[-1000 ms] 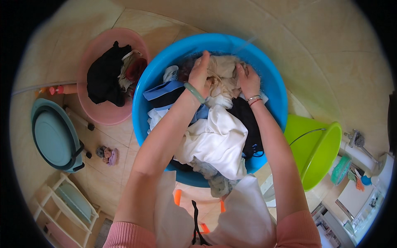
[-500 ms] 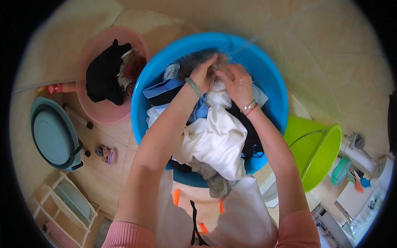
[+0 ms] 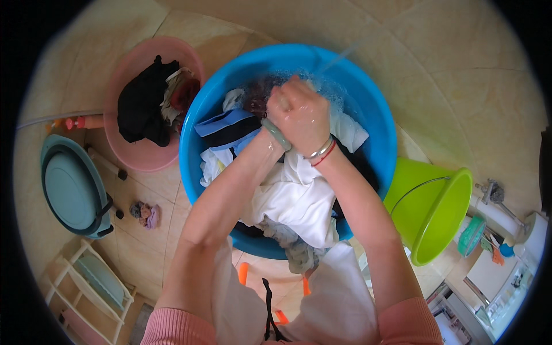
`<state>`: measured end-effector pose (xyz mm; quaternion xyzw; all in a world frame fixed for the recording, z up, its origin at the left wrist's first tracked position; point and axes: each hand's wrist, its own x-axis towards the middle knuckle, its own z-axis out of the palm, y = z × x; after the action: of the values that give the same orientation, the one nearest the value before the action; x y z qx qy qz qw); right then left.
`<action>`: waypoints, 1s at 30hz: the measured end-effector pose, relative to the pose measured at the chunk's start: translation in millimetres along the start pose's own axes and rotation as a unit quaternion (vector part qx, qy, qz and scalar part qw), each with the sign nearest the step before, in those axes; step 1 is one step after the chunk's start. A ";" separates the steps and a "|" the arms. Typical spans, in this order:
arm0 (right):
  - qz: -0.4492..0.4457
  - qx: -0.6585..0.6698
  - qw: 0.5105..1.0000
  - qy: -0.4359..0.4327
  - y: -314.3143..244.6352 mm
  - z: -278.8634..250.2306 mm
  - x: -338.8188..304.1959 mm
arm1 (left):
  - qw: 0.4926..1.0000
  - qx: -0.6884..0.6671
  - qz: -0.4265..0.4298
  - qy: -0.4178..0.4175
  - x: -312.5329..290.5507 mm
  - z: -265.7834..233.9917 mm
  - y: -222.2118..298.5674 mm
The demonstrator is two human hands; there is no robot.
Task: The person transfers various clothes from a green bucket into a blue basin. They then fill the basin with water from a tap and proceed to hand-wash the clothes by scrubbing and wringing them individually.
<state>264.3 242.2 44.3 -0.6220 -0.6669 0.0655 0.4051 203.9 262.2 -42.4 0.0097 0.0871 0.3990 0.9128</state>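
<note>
A large blue basin (image 3: 384,144) holds heaped wet clothes and water. My left hand (image 3: 276,111), with a green bangle at its wrist, and my right hand (image 3: 309,118), with a silver bracelet and red string, are closed together over the basin's far part. Whatever they grip, if anything, is hidden. Below them lie a white garment (image 3: 293,195) and a blue-and-black striped garment (image 3: 227,126). A thin stream of water (image 3: 340,57) falls in from the far right and foams beside my fingers. A greyish cloth (image 3: 302,259) hangs over the near rim.
On the left stands a pink basin (image 3: 115,126) with dark clothes, near folded teal basins (image 3: 75,190) and a white rack (image 3: 86,276). A lime green bucket (image 3: 428,207) leans at the right, with a tap (image 3: 491,192) beyond it. Scrunchies (image 3: 145,214) lie on the tiled floor.
My hands, apart and blurred over the water before, have come together, the right one now covering much of the left. The water foams more around them.
</note>
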 end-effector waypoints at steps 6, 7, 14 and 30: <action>-0.033 -0.195 0.969 -0.149 124.3 8.0 -16.8 | 0.928 0.245 0.046 0.278 6.6 20.2 -5.4; 0.062 -0.141 0.980 -0.124 136.1 14.5 -28.5 | 0.904 0.299 0.044 0.302 11.6 18.4 -0.9; 0.285 -0.154 0.924 -0.203 142.2 0.3 -49.1 | 0.899 0.279 0.017 0.338 24.9 -19.0 7.5; 0.090 0.153 0.975 -0.132 35.7 -59.4 -31.4 | 0.932 0.208 0.052 0.291 2.0 29.1 14.5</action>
<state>325.7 197.5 48.1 -0.5959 -0.6379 0.2849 0.3960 199.5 275.0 -12.8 0.0870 0.4296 0.4039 0.8030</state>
